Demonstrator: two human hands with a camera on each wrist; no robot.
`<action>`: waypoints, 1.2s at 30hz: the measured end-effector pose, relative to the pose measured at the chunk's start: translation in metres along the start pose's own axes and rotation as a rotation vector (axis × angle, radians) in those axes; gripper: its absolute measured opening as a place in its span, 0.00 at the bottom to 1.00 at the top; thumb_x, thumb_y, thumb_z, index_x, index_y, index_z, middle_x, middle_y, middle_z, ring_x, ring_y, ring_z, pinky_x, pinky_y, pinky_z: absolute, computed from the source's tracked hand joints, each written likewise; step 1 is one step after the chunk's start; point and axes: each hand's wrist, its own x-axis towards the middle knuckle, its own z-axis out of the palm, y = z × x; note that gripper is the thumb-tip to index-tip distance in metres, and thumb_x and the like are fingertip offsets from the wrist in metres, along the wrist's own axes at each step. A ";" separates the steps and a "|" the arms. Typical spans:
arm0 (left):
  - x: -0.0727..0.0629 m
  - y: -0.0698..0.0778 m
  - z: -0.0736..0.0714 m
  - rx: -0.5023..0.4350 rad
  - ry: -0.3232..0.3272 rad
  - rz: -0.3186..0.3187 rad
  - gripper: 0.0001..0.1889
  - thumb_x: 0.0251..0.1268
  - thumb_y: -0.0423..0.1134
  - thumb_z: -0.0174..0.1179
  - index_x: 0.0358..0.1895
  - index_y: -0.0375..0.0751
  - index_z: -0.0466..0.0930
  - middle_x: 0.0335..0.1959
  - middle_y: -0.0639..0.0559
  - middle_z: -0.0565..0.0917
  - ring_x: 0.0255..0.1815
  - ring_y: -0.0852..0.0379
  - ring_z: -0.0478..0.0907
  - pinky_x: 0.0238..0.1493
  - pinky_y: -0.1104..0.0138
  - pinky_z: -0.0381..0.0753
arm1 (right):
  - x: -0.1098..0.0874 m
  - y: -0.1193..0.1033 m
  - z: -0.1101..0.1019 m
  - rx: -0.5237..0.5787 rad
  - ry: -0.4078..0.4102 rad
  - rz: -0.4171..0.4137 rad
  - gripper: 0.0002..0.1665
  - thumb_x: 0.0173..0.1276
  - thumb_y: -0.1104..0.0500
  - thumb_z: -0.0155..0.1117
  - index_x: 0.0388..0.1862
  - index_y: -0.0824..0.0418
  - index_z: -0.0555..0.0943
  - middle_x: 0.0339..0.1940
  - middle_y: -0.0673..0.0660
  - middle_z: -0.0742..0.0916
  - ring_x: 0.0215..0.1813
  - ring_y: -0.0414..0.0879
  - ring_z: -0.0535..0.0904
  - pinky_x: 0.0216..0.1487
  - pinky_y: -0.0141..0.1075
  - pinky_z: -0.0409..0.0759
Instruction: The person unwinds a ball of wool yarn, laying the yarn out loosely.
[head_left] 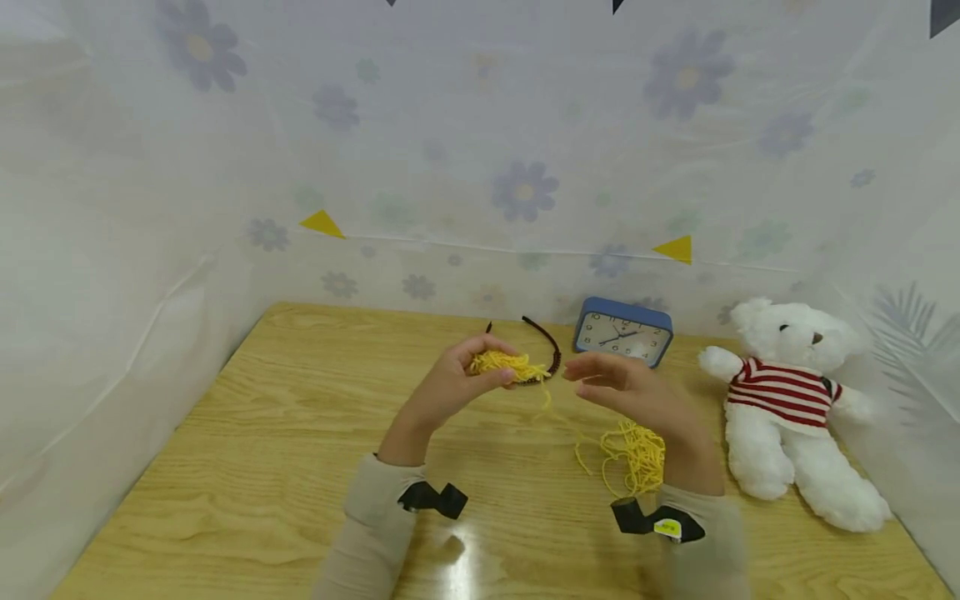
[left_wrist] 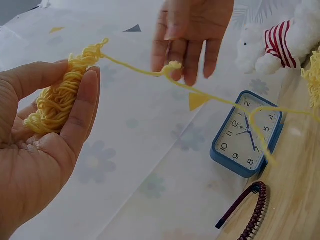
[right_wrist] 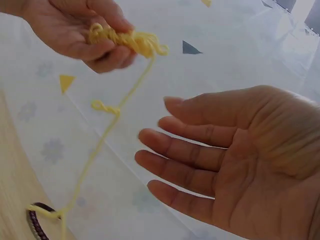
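Observation:
My left hand [head_left: 453, 379] grips a bundle of yellow yarn [left_wrist: 62, 97] between thumb and fingers, above the table. From the bundle a single strand [right_wrist: 95, 155] with a small twisted loop runs down toward a loose yellow yarn pile [head_left: 636, 454] on the table. My right hand [right_wrist: 225, 160] is apart from the bundle, its fingers spread and slightly bent with nothing between them. In the head view it hovers between the bundle and the blue clock, and its forearm partly covers the pile.
A blue alarm clock [head_left: 624, 332] stands at the table's back edge. A dark beaded headband [head_left: 557, 354] lies behind my left hand. At the right sits a white teddy bear [head_left: 787, 392] in a striped sweater. A floral sheet [head_left: 450, 167] encloses the wooden table [head_left: 247, 467].

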 end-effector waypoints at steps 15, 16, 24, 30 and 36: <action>0.001 -0.002 0.000 -0.003 -0.004 0.009 0.17 0.67 0.35 0.58 0.55 0.30 0.73 0.51 0.41 0.75 0.42 0.52 0.80 0.49 0.51 0.79 | 0.015 -0.009 0.025 0.264 0.060 -0.086 0.09 0.71 0.66 0.55 0.41 0.59 0.82 0.32 0.49 0.84 0.40 0.43 0.80 0.48 0.34 0.78; 0.000 -0.002 0.000 0.005 0.002 0.007 0.17 0.67 0.35 0.58 0.55 0.30 0.73 0.52 0.41 0.75 0.42 0.51 0.80 0.49 0.53 0.80 | 0.013 -0.009 0.022 0.266 0.096 -0.094 0.10 0.72 0.66 0.54 0.40 0.57 0.83 0.32 0.49 0.84 0.40 0.43 0.80 0.49 0.33 0.78; -0.002 0.000 -0.007 0.018 0.039 0.001 0.17 0.67 0.32 0.57 0.56 0.29 0.72 0.50 0.40 0.76 0.41 0.51 0.80 0.46 0.60 0.81 | -0.008 -0.007 -0.008 0.522 0.475 -0.205 0.14 0.73 0.68 0.50 0.39 0.64 0.84 0.26 0.51 0.85 0.34 0.43 0.79 0.47 0.32 0.75; -0.004 0.002 -0.011 0.004 0.055 0.006 0.19 0.67 0.35 0.59 0.56 0.27 0.72 0.49 0.39 0.76 0.42 0.52 0.81 0.46 0.61 0.81 | -0.025 -0.008 -0.029 0.764 0.792 -0.246 0.12 0.70 0.70 0.52 0.32 0.72 0.83 0.21 0.57 0.83 0.28 0.46 0.79 0.43 0.33 0.77; -0.006 0.005 -0.014 0.003 0.089 -0.009 0.16 0.67 0.32 0.58 0.55 0.30 0.73 0.50 0.40 0.75 0.44 0.39 0.79 0.49 0.57 0.80 | -0.041 -0.006 -0.050 0.998 1.075 -0.306 0.09 0.66 0.74 0.56 0.27 0.79 0.80 0.15 0.63 0.80 0.21 0.51 0.77 0.27 0.35 0.76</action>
